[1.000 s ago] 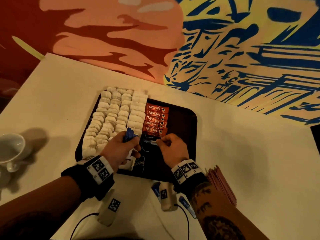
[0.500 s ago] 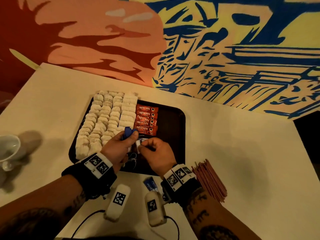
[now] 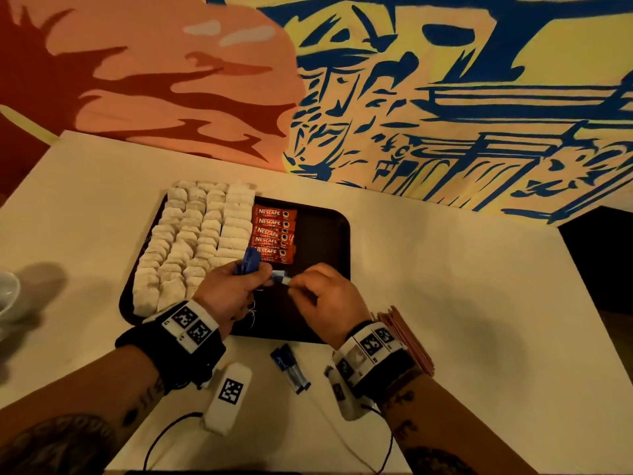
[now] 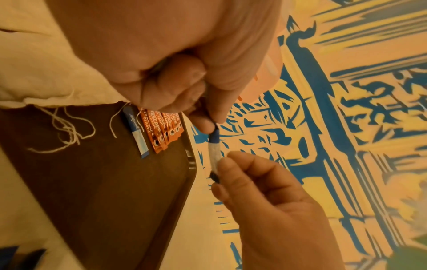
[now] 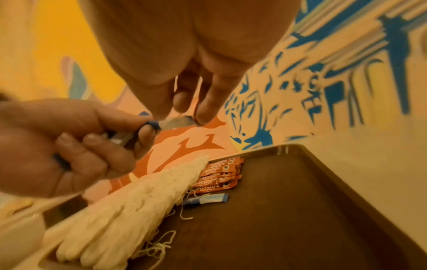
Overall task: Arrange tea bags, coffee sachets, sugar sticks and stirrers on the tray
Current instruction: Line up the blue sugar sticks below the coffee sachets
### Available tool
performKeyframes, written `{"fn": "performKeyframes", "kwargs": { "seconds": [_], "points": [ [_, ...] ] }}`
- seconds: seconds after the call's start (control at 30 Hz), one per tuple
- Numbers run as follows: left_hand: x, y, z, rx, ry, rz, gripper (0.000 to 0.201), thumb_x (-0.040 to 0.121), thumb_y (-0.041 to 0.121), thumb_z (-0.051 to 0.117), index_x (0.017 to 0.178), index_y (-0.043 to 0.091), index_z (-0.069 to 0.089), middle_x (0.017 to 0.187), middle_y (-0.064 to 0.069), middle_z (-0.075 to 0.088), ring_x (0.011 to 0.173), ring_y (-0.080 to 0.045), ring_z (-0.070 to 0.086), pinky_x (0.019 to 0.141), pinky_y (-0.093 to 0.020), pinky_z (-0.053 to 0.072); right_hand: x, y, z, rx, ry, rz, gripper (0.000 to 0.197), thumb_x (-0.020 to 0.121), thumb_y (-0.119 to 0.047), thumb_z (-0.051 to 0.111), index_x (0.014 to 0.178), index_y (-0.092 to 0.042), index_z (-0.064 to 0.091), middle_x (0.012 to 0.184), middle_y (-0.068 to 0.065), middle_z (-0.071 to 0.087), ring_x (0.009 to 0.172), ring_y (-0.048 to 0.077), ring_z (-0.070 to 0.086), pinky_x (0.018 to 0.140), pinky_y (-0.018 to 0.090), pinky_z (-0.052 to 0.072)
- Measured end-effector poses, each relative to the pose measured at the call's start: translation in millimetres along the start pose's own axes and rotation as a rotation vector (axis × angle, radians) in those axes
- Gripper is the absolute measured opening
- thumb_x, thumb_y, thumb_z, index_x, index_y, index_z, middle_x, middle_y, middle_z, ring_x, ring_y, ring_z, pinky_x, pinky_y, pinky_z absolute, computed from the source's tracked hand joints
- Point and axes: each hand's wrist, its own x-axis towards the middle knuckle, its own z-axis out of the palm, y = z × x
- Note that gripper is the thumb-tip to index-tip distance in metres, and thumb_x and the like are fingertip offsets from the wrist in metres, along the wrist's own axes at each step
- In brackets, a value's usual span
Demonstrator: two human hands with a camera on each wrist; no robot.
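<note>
both hands have lifted slightly toward the near middle of the tray since a second ago, and the head view has drifted so the tray sits more central. right hand (image 3: 329, 296) now pinches one end of a single sugar stick (image 3: 281, 279) between thumb and fingertips, its other fingers loosely curled. left hand (image 3: 233, 289) is closed around a small bundle of blue sugar sticks (image 3: 250, 260), and its thumb and forefinger grip the other end of that same single stick.

so the stick spans the small gap between the two hands, its long axis running left to right, held above the tray (image 3: 329, 231) rather than resting on it. the right hand is the one placed to draw it free and carry it away. judging from the layout, it belongs beside the one sugar stick already laid down (image 5: 208, 199), which lies just in front of the row of orange coffee sachets (image 3: 274, 234) and parallel to them.

the stick is a thin paper tube, dark blue at the ends and pale in the middle; it looks light and easily bent.

rows of white tea bags (image 3: 195, 241) fill the left part of the tray, with loose strings trailing at the near edge. another blue stick (image 3: 290, 368) lies on the counter (image 3: 479, 303) in front of the tray, and a sheaf of reddish stirrers (image 3: 407, 337) lies by the right wrist.
</note>
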Motion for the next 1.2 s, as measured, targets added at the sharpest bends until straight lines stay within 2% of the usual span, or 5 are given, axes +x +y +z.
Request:
{"fn": "performKeyframes", "kwargs": {
  "seconds": [0.2, 0.33, 0.5, 0.77, 1.2],
  "points": [
    [1, -2, -5, 0.323, 0.032, 0.307, 0.020, 0.085, 0.011, 0.075, 0.090, 0.031, 0.072, 0.090, 0.011, 0.073, 0.082, -0.001, 0.066, 0.080, -0.019, 0.047, 0, 7, 9, 0.521, 0.077, 0.669, 0.012, 0.095, -0.035, 0.062, 0.106, -0.030, 0.064, 0.099, -0.005, 0.071, 0.088, 0.013, 0.071, 0.084, 0.038, 0.060],
    [4, -3, -10, 0.456, 0.041, 0.327, 0.024, 0.082, 0.019, 0.078, 0.082, 0.041, 0.067, 0.073, 0.026, 0.071, 0.074, 0.008, 0.063, 0.073, -0.015, 0.047, 6, 2, 12, 0.662, 0.044, 0.730, 0.012, 0.092, -0.019, 0.069, 0.088, -0.030, 0.069, 0.083, -0.004, 0.074, 0.075, 0.011, 0.072, 0.073, 0.031, 0.061],
    [18, -7, -32, 0.438, 0.235, 0.244, 0.014, 0.088, 0.036, 0.070, 0.082, 0.023, 0.068, 0.076, 0.001, 0.070, 0.077, -0.017, 0.064, 0.070, -0.028, 0.044, 10, 13, 27, 0.610, 0.022, 0.822, 0.009, 0.088, -0.022, 0.074, 0.086, -0.028, 0.068, 0.081, -0.007, 0.072, 0.066, 0.006, 0.067, 0.061, 0.021, 0.052],
    [28, -12, -64, 0.042, 0.301, 0.044, 0.007, 0.094, 0.029, 0.055, 0.090, 0.024, 0.054, 0.070, -0.005, 0.053, 0.053, -0.018, 0.040, 0.052, -0.028, 0.030, 32, 33, 64, 0.316, -0.160, 0.977, 0.025, 0.085, -0.038, 0.075, 0.104, -0.023, 0.069, 0.100, -0.005, 0.070, 0.094, 0.013, 0.066, 0.088, 0.028, 0.054],
    [41, -10, -71, 0.168, 0.122, 0.072, 0.010, 0.098, 0.023, 0.057, 0.092, 0.016, 0.054, 0.077, -0.004, 0.069, 0.055, -0.021, 0.057, 0.046, -0.027, 0.031, 50, 27, 81, 0.289, -0.135, 1.083, 0.027, 0.086, -0.037, 0.075, 0.107, -0.022, 0.067, 0.106, -0.002, 0.069, 0.087, 0.013, 0.062, 0.076, 0.026, 0.051]
  ]
}}
